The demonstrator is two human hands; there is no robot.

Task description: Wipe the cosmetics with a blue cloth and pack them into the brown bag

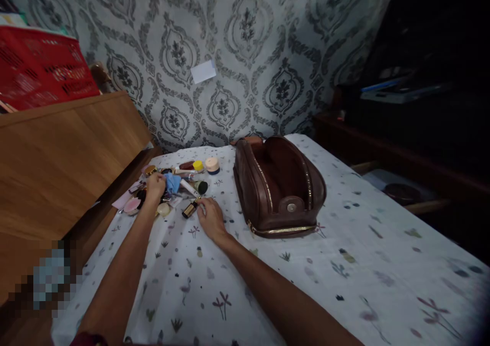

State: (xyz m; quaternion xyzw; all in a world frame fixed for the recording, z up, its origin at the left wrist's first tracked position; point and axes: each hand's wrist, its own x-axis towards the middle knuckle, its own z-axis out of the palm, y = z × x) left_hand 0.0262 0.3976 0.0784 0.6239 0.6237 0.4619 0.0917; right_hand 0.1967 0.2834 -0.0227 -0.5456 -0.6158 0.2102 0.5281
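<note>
- While the brown leather toiletry bag is gaping unzipped on the printed sheet, both hands are busying themselves among the cosmetics to its left.
- The left hand is resting in the thick of the pile, right beside a crumpled blue cloth; its fingertips are hiding among the items, so I can't tell whether they're pinching anything.
- The right hand is curving loosely beside a small black-and-gold bottle, thumb and forefinger sitting apart near its upper end; from here I can't tell whether they're touching it or gripping it.
- That bottle is lying tilted on the near side of the pile, between the heap and the bag, and I'm judging it slick: a grip on one end only could be letting it spin or roll.
- Just above it, a white tube and a black-capped olive tube are lying close together, so a careless knuckle could be nudging both.
- Over left, a round pink compact is sitting near the wooden panel; a sweep by the left forearm could be pushing it off the sheet's edge.
- Farther back, a yellow-lidded jar and a peach-lidded jar are standing well apart from the right hand, seemingly safer.
</note>
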